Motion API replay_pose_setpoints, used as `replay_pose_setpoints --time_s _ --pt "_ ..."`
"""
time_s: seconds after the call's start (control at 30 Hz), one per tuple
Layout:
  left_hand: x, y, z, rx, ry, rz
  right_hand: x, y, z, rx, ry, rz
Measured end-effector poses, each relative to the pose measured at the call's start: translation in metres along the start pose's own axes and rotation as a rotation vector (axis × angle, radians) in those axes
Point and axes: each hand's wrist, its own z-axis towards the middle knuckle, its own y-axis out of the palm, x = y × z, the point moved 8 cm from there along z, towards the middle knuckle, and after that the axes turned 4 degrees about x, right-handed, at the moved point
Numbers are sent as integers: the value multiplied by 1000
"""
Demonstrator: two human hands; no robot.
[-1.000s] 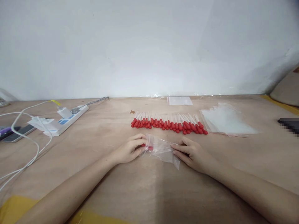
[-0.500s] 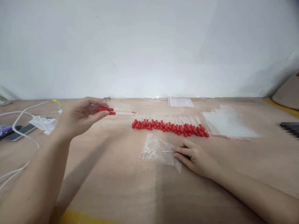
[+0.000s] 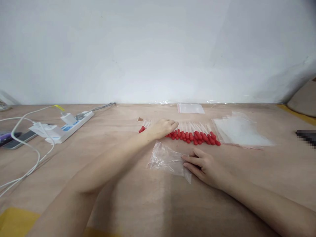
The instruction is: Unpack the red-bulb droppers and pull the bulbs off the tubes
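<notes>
A row of droppers with red rubber bulbs and clear thin tubes [image 3: 198,136] lies across the middle of the table, bulbs toward me. My left hand [image 3: 163,127] reaches over the row's left half with its fingers curled down. What those fingers hold, if anything, is hidden, as are several droppers beneath the hand. In front of the row a clear zip bag [image 3: 166,159] lies flat. My right hand [image 3: 204,166] pinches the bag's right edge against the table.
A stack of clear bags [image 3: 243,130] lies right of the row, and a white packet [image 3: 191,108] behind it. At left are a power strip [image 3: 76,126] with white cables and a phone [image 3: 21,140]. A dark object [image 3: 306,136] lies far right.
My left hand has moved right, from beside the row's left end to over it. The two droppers it held are out of sight. My right hand and the bag have stayed put.
</notes>
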Motion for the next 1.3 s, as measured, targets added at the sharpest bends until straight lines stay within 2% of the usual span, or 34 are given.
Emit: replay_pose_setpoints --time_s 0.1,0.17,0.27,0.33,0.4,0.47,0.53,0.6,0.67,0.77,0.83,0.93,1.0,1.13,1.2,1.3 --pt "-5 8 0 -78 -68 -149 -1 -1 0 7 -7 -9" --pt "-9 7 -3 -71 -99 -291 -1 -1 0 6 -8 -19" --pt "-16 -14 -19 80 -187 -501 -1 -2 0 12 -9 -29" --pt "-17 -32 -39 197 -274 -625 -2 -5 0 47 -27 -22" --pt "-7 -43 -62 225 -288 -724 -5 -13 0 128 -59 4" --pt "9 -47 -83 182 -230 -737 -9 -20 0 209 -86 40" --pt "23 -44 -100 94 -168 -718 -14 -20 0 204 -94 50" --pt "31 -32 -112 -23 -146 -706 -20 -11 1 87 -104 3" --pt "35 -18 -120 -138 -148 -716 -24 2 -2 -87 -131 -74" --pt "38 -3 -127 -263 -147 -723 -23 14 -8 -280 -168 -155" --pt "39 1 -129 -307 -146 -706 -20 13 -11 -313 -176 -170" --pt "39 1 -130 -316 -149 -701 -19 8 -11 -290 -173 -149" --pt "39 -1 -130 -304 -155 -719 -16 0 -7 -196 -115 -105" --pt "38 -4 -128 -255 -225 -767 2 -20 4 62 93 -104" --pt "36 -4 -126 -204 -309 -795 12 -21 7 71 182 -132" --pt "31 -1 -123 -119 -447 -806 23 -15 8 7 308 -97"
